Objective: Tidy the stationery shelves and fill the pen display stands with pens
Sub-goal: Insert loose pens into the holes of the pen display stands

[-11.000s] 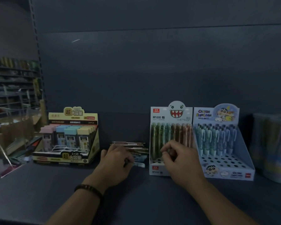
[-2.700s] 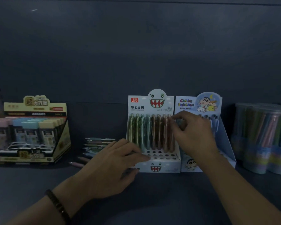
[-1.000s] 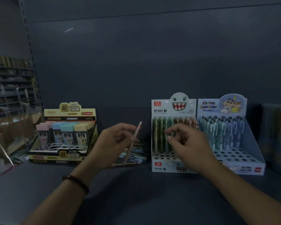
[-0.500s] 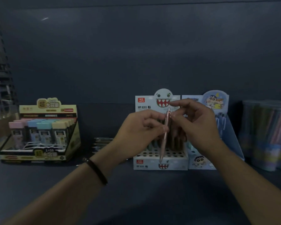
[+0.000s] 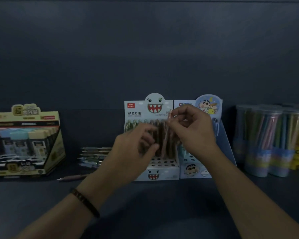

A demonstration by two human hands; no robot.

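Right hand (image 5: 193, 133) pinches pink pen (image 5: 167, 128) near its top, upright over monster-face stand (image 5: 155, 171). Left hand (image 5: 136, 152) loosely curled, empty (blurred). Best: steer tip into a free hole, then let go.

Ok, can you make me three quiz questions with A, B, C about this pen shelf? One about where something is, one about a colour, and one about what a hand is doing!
1. Where is the loose pile of pens?
A. Between the eraser box and the monster stand
B. Inside the clear tubs
C. On top of the cartoon boy stand

2. What colour is the pen held at the monster stand?
A. Bright yellow
B. Pink
C. Black

3. What is the right hand doing?
A. Lying flat on the shelf
B. Pinching the pen near its top
C. Gripping a tub

Answers: 1 A, the pile lies on the shelf in that gap. 2 B, its barrel looks pale pink. 3 B, its fingertips close on the pen's upper end, while the left hand is beside it, blurred.
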